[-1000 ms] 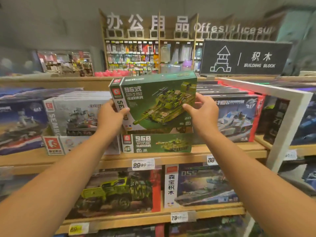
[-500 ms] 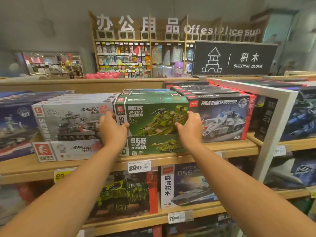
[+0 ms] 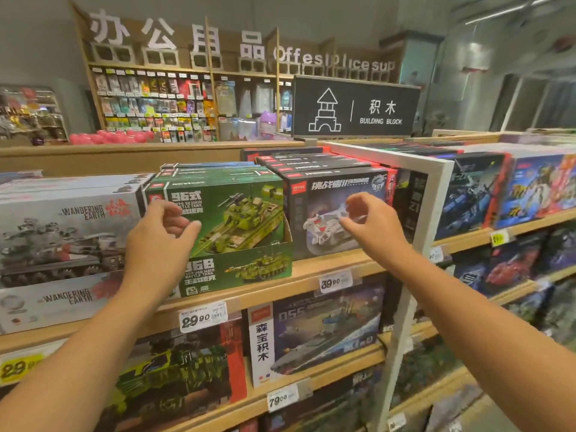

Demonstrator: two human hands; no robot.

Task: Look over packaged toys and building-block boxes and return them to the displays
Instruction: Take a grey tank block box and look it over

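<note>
I see the green tank box (image 3: 230,219) standing upright in its green display tray (image 3: 249,271) on the top wooden shelf (image 3: 314,269), between the grey Wandering Earth box (image 3: 62,232) and the dark box with a white tank (image 3: 330,213). More green boxes stand behind it, only their top edges visible. My left hand (image 3: 159,241) hovers in front of the box's left edge and hides part of its print; the fingers are loosely curled and hold nothing. My right hand (image 3: 371,227) hangs before the dark box, fingers also relaxed, empty. I cannot tell if either hand touches a box. Below, a price tag (image 3: 202,318) reads 29.90. The lower shelves' boxes are blurred.
</note>
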